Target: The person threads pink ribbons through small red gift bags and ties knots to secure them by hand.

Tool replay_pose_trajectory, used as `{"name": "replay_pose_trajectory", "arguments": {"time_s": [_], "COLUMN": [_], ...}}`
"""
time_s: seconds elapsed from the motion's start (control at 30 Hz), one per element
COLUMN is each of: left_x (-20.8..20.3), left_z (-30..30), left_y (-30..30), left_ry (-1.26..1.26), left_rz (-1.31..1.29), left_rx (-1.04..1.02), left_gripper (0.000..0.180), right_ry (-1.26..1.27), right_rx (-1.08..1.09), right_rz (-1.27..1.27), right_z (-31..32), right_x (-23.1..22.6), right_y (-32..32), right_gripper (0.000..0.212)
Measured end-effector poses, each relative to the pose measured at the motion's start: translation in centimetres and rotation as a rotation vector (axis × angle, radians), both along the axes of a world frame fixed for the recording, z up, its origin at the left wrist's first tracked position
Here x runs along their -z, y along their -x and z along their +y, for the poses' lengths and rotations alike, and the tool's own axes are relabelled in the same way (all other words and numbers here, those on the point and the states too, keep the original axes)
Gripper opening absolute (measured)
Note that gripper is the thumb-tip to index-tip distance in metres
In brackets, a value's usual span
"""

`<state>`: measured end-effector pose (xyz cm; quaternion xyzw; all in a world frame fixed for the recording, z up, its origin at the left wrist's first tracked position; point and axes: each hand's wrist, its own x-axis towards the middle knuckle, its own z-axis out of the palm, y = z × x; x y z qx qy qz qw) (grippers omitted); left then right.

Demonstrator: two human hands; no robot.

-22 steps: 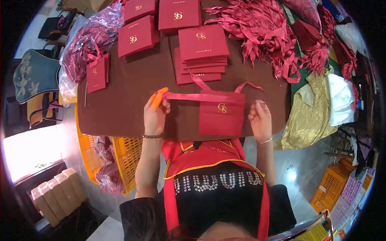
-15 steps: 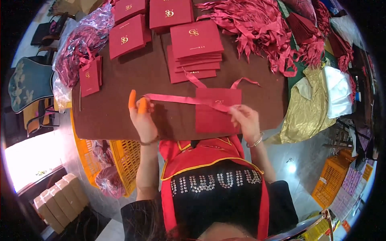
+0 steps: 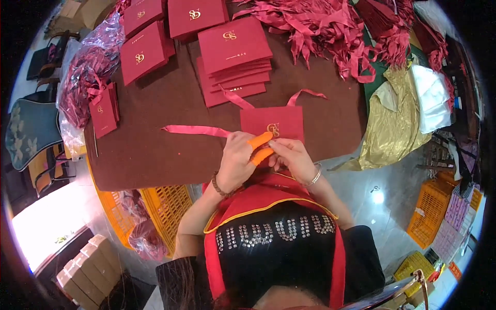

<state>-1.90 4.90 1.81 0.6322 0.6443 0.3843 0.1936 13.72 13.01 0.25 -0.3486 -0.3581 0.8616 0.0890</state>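
Observation:
A flat red square piece with a gold mark (image 3: 272,117), bag or folder I cannot tell, lies at the table's front edge. Two ribbon tails (image 3: 305,93) stick out from its far side. Over its near part my hands meet. My left hand (image 3: 238,157), with orange finger cots on two fingers, is closed on a pink-red satin ribbon (image 3: 199,129), whose free end trails left over the table. My right hand (image 3: 293,159) pinches at the ribbon, its fingertips against the orange cots. The ribbon between the fingers is mostly hidden.
Stacks of similar red pieces (image 3: 235,46) stand beyond my hands on the brown-covered table (image 3: 160,165). A large heap of ribbons (image 3: 330,31) lies at the far right, a plastic bag of ribbon (image 3: 85,85) at the left. Gold wrapping (image 3: 390,124) hangs at right; orange crates (image 3: 164,212) stand below.
My left hand has moved right and nearer to me, joining my right hand. The ribbon, stretched between the hands before, now trails loose to the left. The view has shifted slightly.

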Motion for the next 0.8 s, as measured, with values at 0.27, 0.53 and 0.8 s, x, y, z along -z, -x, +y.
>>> {"name": "replay_pose_trajectory", "arguments": {"time_s": [0.27,0.53,0.8], "left_x": [0.3,1.6,2.2], "left_z": [0.5,0.9,-2.3], "left_y": [-0.3,0.2,1.1], "left_ry": [0.002,0.052,0.201], "left_rz": [-0.106,-0.01,0.011], "left_rx": [-0.129,-0.229,-0.227], "left_gripper": [0.018,0.017,0.016], "right_ry": [-0.633,-1.655,-1.391], "right_rx": [-0.026,-0.147,-0.18], "right_rz": [-0.156,-0.583,-0.484], "right_z": [2.2,6.4,3.0], "right_x": [-0.3,0.4,0.2], "right_y": [-0.2,-0.4,1.0], "right_gripper": [0.022,0.036,0.037]}}
